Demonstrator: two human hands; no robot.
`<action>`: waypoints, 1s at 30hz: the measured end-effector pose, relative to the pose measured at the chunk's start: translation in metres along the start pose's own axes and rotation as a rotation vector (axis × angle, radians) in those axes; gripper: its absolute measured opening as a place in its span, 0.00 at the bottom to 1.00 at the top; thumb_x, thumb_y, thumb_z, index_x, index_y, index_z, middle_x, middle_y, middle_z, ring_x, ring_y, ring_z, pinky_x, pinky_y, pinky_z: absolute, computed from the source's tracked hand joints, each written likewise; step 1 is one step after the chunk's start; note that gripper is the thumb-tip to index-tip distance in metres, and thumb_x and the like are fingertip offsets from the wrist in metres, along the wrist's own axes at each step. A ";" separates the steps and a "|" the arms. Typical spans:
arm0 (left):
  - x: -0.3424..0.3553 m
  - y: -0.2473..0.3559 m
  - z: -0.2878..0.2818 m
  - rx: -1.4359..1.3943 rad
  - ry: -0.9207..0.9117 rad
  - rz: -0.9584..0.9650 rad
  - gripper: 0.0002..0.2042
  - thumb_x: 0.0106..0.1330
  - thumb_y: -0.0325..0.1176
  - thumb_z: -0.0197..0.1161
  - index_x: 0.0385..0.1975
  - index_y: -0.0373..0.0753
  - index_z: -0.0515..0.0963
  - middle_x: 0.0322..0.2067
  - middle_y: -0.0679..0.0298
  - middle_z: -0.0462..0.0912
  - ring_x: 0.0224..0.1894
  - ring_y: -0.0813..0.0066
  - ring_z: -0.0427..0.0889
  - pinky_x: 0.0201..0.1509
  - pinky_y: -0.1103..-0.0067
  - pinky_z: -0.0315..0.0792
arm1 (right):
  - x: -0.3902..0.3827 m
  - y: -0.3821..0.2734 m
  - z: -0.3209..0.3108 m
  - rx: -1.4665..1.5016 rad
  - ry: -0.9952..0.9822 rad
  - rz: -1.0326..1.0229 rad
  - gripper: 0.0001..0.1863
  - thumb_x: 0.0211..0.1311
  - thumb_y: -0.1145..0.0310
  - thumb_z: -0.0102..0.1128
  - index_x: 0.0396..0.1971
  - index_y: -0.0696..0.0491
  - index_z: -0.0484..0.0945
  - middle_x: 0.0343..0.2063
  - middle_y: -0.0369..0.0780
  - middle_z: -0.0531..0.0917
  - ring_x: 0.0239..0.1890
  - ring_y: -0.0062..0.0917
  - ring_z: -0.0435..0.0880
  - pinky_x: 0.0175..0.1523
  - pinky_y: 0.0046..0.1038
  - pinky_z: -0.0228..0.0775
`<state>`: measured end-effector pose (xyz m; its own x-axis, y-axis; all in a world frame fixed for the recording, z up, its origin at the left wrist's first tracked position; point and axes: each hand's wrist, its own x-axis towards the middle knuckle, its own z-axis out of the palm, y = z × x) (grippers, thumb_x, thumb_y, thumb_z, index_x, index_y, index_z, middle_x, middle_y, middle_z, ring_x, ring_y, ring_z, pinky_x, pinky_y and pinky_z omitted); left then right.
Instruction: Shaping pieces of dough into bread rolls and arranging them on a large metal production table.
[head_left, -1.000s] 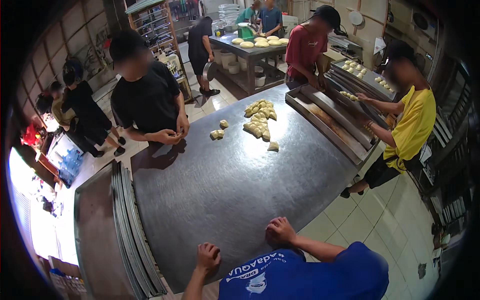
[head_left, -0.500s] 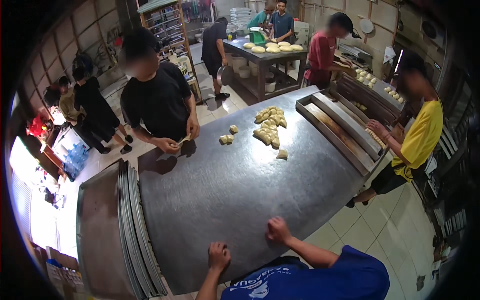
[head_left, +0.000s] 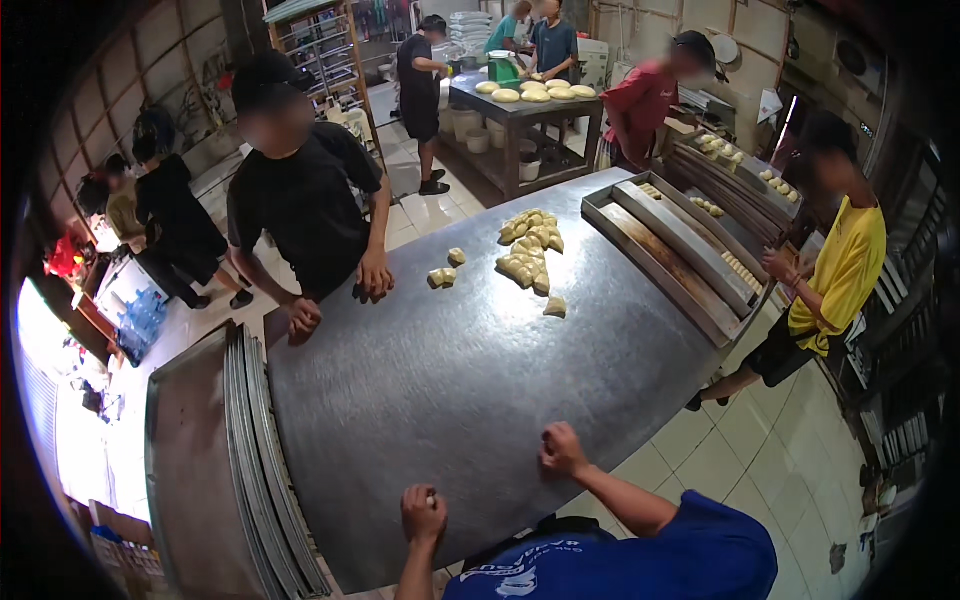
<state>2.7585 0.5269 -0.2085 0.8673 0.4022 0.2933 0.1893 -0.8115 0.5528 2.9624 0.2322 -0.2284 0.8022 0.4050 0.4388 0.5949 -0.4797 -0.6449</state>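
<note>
My left hand [head_left: 424,515] is curled over the near edge of the metal table [head_left: 400,400]. A small pale bit shows at its fingers, too little to name. To its right, my right hand [head_left: 564,450] rests on the tabletop, fingers closed; anything under them is hidden. Well beyond both hands lies a pile of cut dough pieces [head_left: 528,250]. One loose dough piece [head_left: 555,307] sits at the pile's near end, and a few more dough pieces [head_left: 442,277] lie left of it.
Across the table a person in black [head_left: 305,210] leans with both hands on its edge. Stacked metal trays [head_left: 245,450] stand at the left. Long metal pans [head_left: 670,260] occupy the far right, beside a person in yellow [head_left: 840,265]. Behind, another table [head_left: 520,105] carries large dough rounds.
The person in black held a strip of dough and now has both hands on the table edge. My hands have shifted slightly apart. The person in yellow has drawn a hand back from the pans.
</note>
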 end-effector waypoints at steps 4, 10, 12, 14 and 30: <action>-0.005 -0.042 -0.039 0.368 0.184 -0.181 0.05 0.55 0.28 0.62 0.31 0.41 0.78 0.34 0.59 0.79 0.37 0.54 0.78 0.44 0.64 0.73 | 0.012 0.036 -0.046 -0.283 0.120 0.087 0.09 0.48 0.76 0.59 0.32 0.52 0.74 0.30 0.44 0.76 0.34 0.40 0.75 0.39 0.35 0.69; 0.074 0.007 -0.018 0.226 0.102 -0.619 0.07 0.60 0.33 0.59 0.37 0.44 0.76 0.34 0.64 0.81 0.37 0.58 0.81 0.38 0.64 0.75 | 0.070 0.034 0.023 0.009 0.329 0.412 0.05 0.46 0.77 0.57 0.26 0.54 0.76 0.23 0.43 0.78 0.27 0.39 0.76 0.34 0.36 0.69; 0.057 0.025 -0.003 0.099 0.009 -0.618 0.08 0.58 0.34 0.62 0.37 0.45 0.77 0.34 0.64 0.82 0.37 0.57 0.82 0.40 0.66 0.75 | 0.053 -0.003 0.032 -0.013 0.207 0.315 0.06 0.45 0.76 0.58 0.26 0.54 0.75 0.22 0.42 0.77 0.27 0.39 0.76 0.33 0.36 0.69; 0.023 0.033 0.002 0.014 -0.065 -0.412 0.08 0.56 0.32 0.63 0.35 0.45 0.78 0.34 0.63 0.82 0.36 0.57 0.81 0.40 0.66 0.75 | 0.029 -0.008 0.018 0.048 0.034 0.171 0.07 0.44 0.76 0.60 0.27 0.52 0.75 0.24 0.43 0.77 0.29 0.40 0.76 0.35 0.36 0.69; 0.039 0.032 0.034 -0.004 -0.023 -0.549 0.05 0.56 0.34 0.60 0.32 0.46 0.77 0.28 0.62 0.80 0.31 0.56 0.79 0.36 0.65 0.72 | 0.041 0.005 0.049 0.015 0.194 0.374 0.06 0.45 0.75 0.58 0.27 0.53 0.76 0.28 0.41 0.78 0.28 0.38 0.77 0.32 0.36 0.69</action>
<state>2.8137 0.5023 -0.2057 0.6515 0.7566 -0.0563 0.6150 -0.4832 0.6231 2.9958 0.2852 -0.2441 0.9582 0.0502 0.2818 0.2615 -0.5538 -0.7905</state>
